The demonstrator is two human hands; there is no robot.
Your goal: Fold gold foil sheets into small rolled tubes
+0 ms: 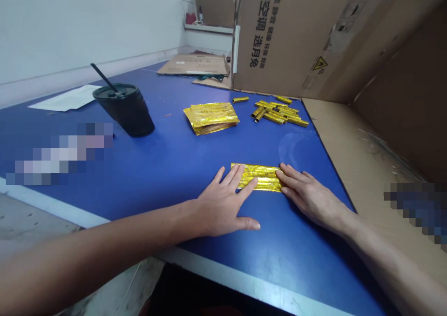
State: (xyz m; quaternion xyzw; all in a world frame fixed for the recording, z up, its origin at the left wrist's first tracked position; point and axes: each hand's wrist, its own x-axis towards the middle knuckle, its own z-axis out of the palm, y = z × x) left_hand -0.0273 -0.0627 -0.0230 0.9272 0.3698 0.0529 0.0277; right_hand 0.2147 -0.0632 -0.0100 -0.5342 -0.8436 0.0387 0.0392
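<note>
A folded strip of gold foil paper (260,174) lies flat on the blue table (174,167) near its front edge. My left hand (225,202) rests palm down with fingers spread, their tips pressing the strip's left part. My right hand (309,195) lies flat too, fingertips on the strip's right end. Neither hand grips anything. Farther back lies a stack of flat gold sheets (211,117), and to its right a pile of several rolled gold pieces (277,112).
A black cup with lid and straw (125,107) stands at the left. White paper (66,98) lies behind it. A large cardboard box (296,32) and cardboard sheets (366,167) border the table's right side. More flat cardboard (195,65) lies at the back.
</note>
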